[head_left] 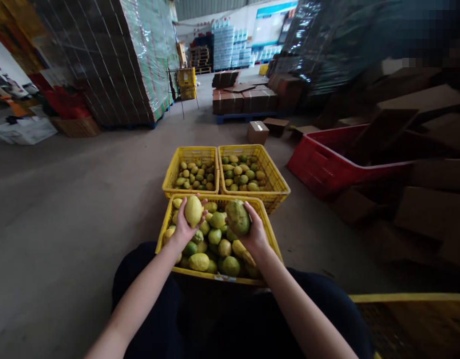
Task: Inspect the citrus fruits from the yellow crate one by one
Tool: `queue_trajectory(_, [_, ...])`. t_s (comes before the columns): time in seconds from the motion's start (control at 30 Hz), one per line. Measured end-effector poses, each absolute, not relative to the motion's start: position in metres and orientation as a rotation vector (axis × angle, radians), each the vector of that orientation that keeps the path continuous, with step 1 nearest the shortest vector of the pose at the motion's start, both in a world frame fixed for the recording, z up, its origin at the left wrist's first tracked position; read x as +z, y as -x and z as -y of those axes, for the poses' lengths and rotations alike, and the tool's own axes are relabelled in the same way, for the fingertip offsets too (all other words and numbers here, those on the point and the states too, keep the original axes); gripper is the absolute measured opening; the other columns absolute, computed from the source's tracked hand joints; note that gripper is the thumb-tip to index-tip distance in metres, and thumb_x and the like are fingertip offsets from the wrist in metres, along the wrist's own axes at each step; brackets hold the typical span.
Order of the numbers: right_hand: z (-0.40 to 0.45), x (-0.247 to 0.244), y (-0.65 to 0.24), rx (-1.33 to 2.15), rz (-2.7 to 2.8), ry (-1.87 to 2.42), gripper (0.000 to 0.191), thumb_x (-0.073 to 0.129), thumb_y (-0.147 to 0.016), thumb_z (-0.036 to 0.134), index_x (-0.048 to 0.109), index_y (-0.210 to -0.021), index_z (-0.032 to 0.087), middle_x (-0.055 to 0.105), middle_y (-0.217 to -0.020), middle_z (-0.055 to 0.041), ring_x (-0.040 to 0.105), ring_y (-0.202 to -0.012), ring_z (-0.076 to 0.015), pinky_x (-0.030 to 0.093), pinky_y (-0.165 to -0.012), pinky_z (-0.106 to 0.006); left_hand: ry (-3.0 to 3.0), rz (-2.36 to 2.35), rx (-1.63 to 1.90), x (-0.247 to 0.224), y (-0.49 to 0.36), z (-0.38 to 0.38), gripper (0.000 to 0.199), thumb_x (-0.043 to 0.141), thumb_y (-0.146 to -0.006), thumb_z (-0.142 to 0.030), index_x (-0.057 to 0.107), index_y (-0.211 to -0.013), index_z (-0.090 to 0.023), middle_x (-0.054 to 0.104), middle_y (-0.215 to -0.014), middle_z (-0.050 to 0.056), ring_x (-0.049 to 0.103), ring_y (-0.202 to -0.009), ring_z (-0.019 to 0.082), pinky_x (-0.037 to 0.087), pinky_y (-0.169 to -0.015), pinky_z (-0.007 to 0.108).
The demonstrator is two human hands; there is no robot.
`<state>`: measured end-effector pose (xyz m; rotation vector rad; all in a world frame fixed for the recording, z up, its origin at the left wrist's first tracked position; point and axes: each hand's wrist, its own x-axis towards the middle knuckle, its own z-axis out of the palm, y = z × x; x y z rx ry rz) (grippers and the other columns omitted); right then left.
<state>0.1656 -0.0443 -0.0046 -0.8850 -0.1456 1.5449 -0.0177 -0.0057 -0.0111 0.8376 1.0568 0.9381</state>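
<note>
My left hand [182, 228] is wrapped round a yellow lemon [193, 211], its fingertips showing on the far side. In my right hand [257, 233] is a larger, dark green, lumpy-skinned lemon [238, 218]. Both fruits are held side by side, over the near yellow crate [219, 277]. Inside that crate lies a heap of yellow and green lemons [215, 236]. Part of the heap is hidden by my hands and forearms. The crate stands between my knees.
Two more yellow crates, left [166, 187] and right [277, 177], hold smaller-looking fruit just beyond. A red crate [316, 167] and cardboard boxes [420, 214] lie to the right. Another yellow-rimmed crate [409, 298] sits at lower right. Wrapped pallet stacks [114, 65] stand behind.
</note>
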Motion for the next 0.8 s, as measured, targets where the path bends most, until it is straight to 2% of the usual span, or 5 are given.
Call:
queue_trajectory(0.17, [0.037,-0.011,-0.143,1.479,0.082,0.804,0.014,0.074,-0.072,0.033,0.069,-0.082,0.025,0.076,-0.073,0.0016,0.075,-0.073,-0.0244,0.064,-0.063,-0.035,-0.785,-1.04,1.032,-0.012,0.013,0.007,0.067,0.013,-0.098,-0.056,0.04,-0.149,-0.022,0.06,-0.141,0.008,0.062,-0.121,0.027,0.059,-0.091,0.04])
queue_trajectory(0.43, [0.023,-0.023,-0.122,1.433,0.2,0.804,0.025,0.076,-0.068,0.045,0.071,-0.081,0.025,0.078,-0.08,0.001,0.075,-0.094,-0.0269,0.065,-0.075,-0.036,-0.801,-1.037,0.977,-0.016,-0.014,0.015,0.083,0.01,-0.093,-0.069,0.057,-0.138,-0.017,0.074,-0.107,0.011,0.065,-0.116,0.028,0.06,-0.091,0.041])
queue_trajectory(0.53, [0.024,-0.026,-0.124,1.384,0.273,0.814,0.024,0.077,-0.067,0.044,0.071,-0.081,0.025,0.078,-0.082,0.0024,0.074,-0.097,-0.0259,0.064,-0.078,-0.035,-0.822,-1.002,0.979,-0.015,-0.013,0.012,0.083,0.007,-0.094,-0.062,0.062,-0.132,-0.014,0.075,-0.097,0.012,0.064,-0.117,0.028,0.059,-0.092,0.042])
queue_trajectory(0.6, [0.026,-0.03,-0.125,1.374,0.273,0.821,0.026,0.078,-0.066,0.043,0.072,-0.084,0.025,0.078,-0.083,0.0035,0.074,-0.099,-0.0255,0.064,-0.08,-0.035,-0.826,-0.973,0.986,-0.013,-0.009,0.01,0.083,0.005,-0.094,-0.06,0.065,-0.127,-0.013,0.075,-0.093,0.013,0.063,-0.118,0.029,0.058,-0.094,0.044])
queue_trajectory(0.8, [0.029,-0.043,-0.127,1.44,0.291,0.791,0.03,0.077,-0.069,0.046,0.072,-0.092,0.026,0.078,-0.09,0.0037,0.072,-0.104,-0.0247,0.062,-0.082,-0.035,-0.854,-1.011,0.982,-0.01,-0.005,0.009,0.087,0.011,-0.089,-0.072,0.069,-0.12,-0.015,0.075,-0.095,0.013,0.062,-0.118,0.032,0.055,-0.095,0.046])
